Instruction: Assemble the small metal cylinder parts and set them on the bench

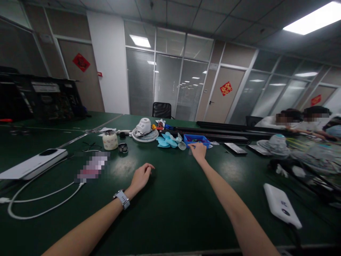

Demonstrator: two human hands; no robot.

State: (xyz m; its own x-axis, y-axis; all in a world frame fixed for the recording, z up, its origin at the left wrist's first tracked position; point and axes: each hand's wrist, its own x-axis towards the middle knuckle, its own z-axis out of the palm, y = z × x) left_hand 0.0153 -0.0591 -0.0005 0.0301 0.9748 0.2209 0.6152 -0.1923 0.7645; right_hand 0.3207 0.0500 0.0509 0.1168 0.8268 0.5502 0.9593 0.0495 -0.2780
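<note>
Across a dark green table (pixel 173 206) we see the person's right hand (pixel 197 149) stretched far forward, palm down, its fingers bent over the near edge of a shallow blue tray (pixel 198 138) with small parts in it; we cannot tell from this angle whether that hand grips anything or only touches the rim. The tray sits past the middle of the table, just right of a pale blue fan blade (pixel 167 141) and near a white fan grille (pixel 145 131) with its motor housing on top. We find the left hand (pixel 141 176) much closer in, resting on the bare table with the fingers loosely curled and nothing in them, well apart from the tray; a wristwatch (pixel 122 198) with a light strap shows on that wrist. Farther left stand a cream-coloured jar (pixel 110 140) and, just beside it, a small dark ring (pixel 123 147). At the left edge a flat white device (pixel 33 164) lies with a white cable (pixel 39 202) looping below it, and another white device (pixel 282 205) lies at the right, near the table's front edge. Two more people (pixel 301 122) sit at the far right end amid cluttered gear. A black chair (pixel 161 109) stands behind the table, against the glass partitions.
</note>
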